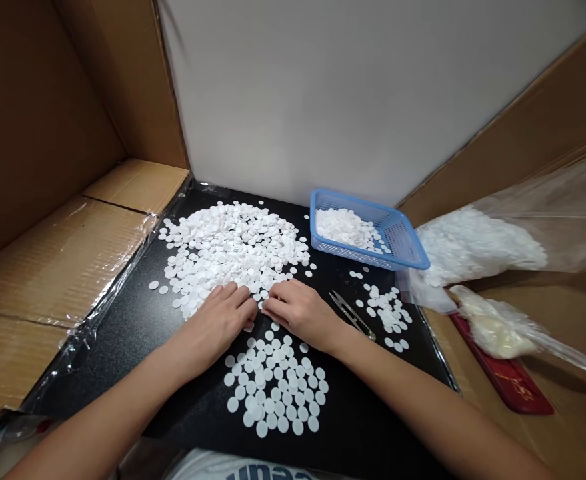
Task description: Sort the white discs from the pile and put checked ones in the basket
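One piece of light grey cloth [197, 465] is seen nearest, on the near side of the big heap of white discs [237, 247]; its dark letters are upside down and cut off, so no whole word can be read. Between cloth and heap, dozens of loose discs [283, 390] are spread, too overlapped to be counted exactly. Well right of the heap, one red object [515, 387] is marked with yellowish writing, not legible, and is partly covered by one small plastic bag [497, 327]. One metal pair of snips [353, 315] and one side group of discs [390, 310] are laid nearer the heap's right. At its near edge, two hands are placed: the left hand [227, 310] with fingers bent down, the right hand [295, 310] with fingers curled close; whether discs are held cannot be told. Farther right, one larger bag [477, 247] is filled with white pieces, and one blue basket [373, 258] is partly filled with discs.
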`<state>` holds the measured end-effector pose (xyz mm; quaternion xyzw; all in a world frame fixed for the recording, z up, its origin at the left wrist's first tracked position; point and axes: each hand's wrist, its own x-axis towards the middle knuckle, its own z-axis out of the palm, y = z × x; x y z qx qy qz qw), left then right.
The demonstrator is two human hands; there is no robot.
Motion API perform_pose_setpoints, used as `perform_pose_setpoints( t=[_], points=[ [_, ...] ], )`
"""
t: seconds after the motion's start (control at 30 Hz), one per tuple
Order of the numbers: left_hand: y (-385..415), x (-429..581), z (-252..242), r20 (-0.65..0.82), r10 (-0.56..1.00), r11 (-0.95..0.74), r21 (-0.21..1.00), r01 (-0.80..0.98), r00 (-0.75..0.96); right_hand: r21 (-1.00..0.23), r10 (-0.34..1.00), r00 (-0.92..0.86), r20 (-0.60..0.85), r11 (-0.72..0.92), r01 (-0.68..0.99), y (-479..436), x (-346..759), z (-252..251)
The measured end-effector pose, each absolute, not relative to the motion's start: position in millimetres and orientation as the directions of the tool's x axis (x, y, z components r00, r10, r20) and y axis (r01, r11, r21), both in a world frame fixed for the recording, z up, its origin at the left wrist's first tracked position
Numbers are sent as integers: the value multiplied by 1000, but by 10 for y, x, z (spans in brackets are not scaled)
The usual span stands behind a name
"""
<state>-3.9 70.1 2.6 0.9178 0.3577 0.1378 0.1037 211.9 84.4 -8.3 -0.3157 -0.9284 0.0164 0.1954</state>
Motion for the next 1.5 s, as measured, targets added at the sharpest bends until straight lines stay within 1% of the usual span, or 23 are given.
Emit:
perform_pose_setpoints(
  t=[0.03, 0.07, 0.1, 0.17, 0.23, 0.27, 0.33, 0.4, 0.5, 0.6, 0.67, 0.73, 0.8, 0.87, 1.0, 1.07, 1.13, 1.2, 1.27, 1.3, 1.4, 1.5],
  points=[
    [704, -48, 18, 174, 684, -723, 296, 625, 709, -115, 554, -749, 362, 824, 554, 837, 2119, -93],
    [706, -57, 9, 172, 681, -724, 301, 620, 712, -107, 530, -765, 367, 841, 531, 824, 2122, -101],
    [708, -65, 1, 172, 677, -728, 301, 616, 715, -128, 517, -771, 372, 851, 509, 805, 2128, -106],
    [704, -75, -9, 180, 667, -738, 290, 609, 723, -229, 524, -768, 370, 852, 471, 765, 2146, -105],
    [693, -71, -2, 194, 667, -741, 264, 617, 719, -341, 582, -729, 360, 810, 478, 741, 2165, -89],
    [686, -63, 7, 207, 672, -740, 244, 627, 711, -380, 628, -692, 356, 774, 507, 742, 2172, -77],
    [670, -38, 29, 251, 683, -730, 193, 656, 686, -407, 717, -604, 350, 696, 591, 768, 2174, -57],
    [655, -12, 45, 304, 675, -730, 147, 667, 672, -372, 754, -555, 350, 656, 657, 814, 2157, -49],
    [640, 10, 44, 326, 624, -773, 128, 621, 710, -262, 731, -578, 363, 675, 690, 873, 2113, -60],
    [642, -2, 27, 291, 616, -787, 191, 586, 732, -166, 679, -621, 393, 716, 678, 879, 2091, -73],
    [653, -16, 20, 279, 651, -759, 250, 601, 706, -132, 634, -656, 409, 753, 645, 848, 2102, -70],
    [668, -22, 14, 285, 693, -720, 277, 636, 662, -116, 585, -690, 427, 792, 600, 795, 2126, -64],
    [680, -16, 6, 305, 729, -683, 263, 681, 613, -120, 554, -711, 434, 817, 563, 730, 2147, -62],
    [686, -5, -8, 319, 748, -658, 239, 714, 583, -163, 557, -713, 425, 822, 545, 668, 2160, -64],
    [679, 6, -36, 303, 747, -655, 183, 733, 592, -344, 628, -673, 390, 778, 526, 592, 2186, -53],
    [671, 4, -41, 294, 742, -657, 141, 740, 603, -390, 669, -629, 396, 743, 544, 585, 2223, -35],
    [665, -2, -36, 286, 736, -662, 117, 740, 613, -354, 699, -580, 419, 714, 604, 593, 2281, -22],
    [661, -11, -22, 283, 729, -672, 117, 732, 624, -268, 706, -558, 436, 694, 668, 607, 2350, -21],
    [656, -22, -3, 287, 722, -680, 131, 721, 629, -203, 698, -577, 424, 694, 690, 616, 2414, -26],
    [653, -27, 7, 288, 720, -684, 140, 716, 632, -193, 695, -593, 407, 700, 687, 617, 2439, -26],
    [639, -38, 32, 288, 714, -693, 162, 703, 638, -241, 710, -617, 341, 700, 672, 609, 2473, -8],
    [618, -32, 45, 297, 720, -686, 170, 707, 627, -317, 754, -576, 316, 656, 685, 609, 2429, 21]
  ],
)
